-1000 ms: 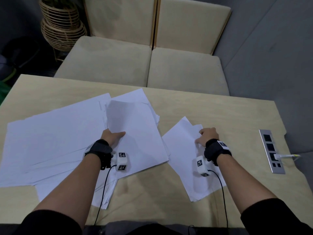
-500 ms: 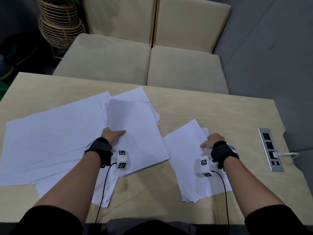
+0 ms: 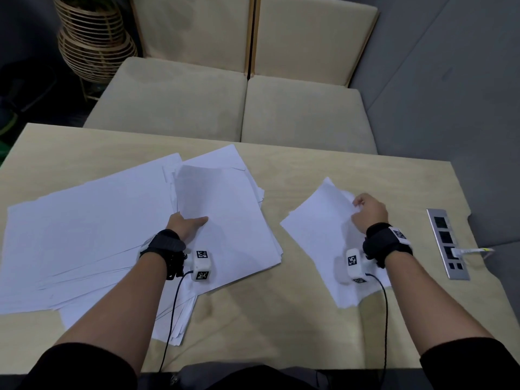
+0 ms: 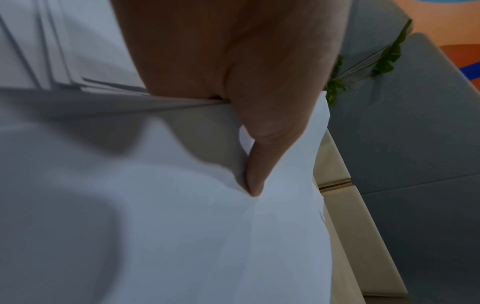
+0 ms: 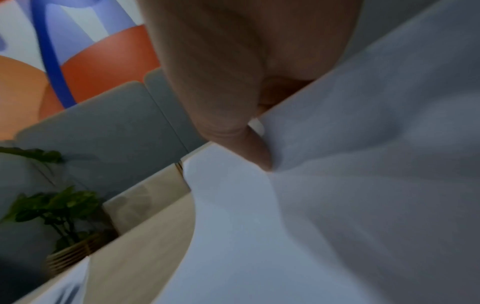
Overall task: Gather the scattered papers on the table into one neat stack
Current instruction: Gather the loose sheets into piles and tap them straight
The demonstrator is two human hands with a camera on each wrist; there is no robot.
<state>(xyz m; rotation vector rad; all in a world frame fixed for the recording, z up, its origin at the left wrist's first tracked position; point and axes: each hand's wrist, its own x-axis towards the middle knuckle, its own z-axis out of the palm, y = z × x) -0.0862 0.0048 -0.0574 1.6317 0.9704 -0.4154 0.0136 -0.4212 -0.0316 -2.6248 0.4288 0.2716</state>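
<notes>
White papers lie fanned across the left half of the wooden table. On top of them sits a thicker sheaf. My left hand grips its left edge, thumb on top and fingers hidden underneath. A small separate pile of sheets lies at the right. My right hand pinches its right edge, which curls up off the table. In the right wrist view the thumb presses on the top sheet.
A metal socket strip with a plugged cable is set into the table at the right. Beige seat cushions stand beyond the far edge, a wicker stand at the back left. Bare wood shows between the two piles.
My right hand has shifted right and away with the small pile, turning it, and now lifts its right edge. My left hand has kept its hold on the sheaf.
</notes>
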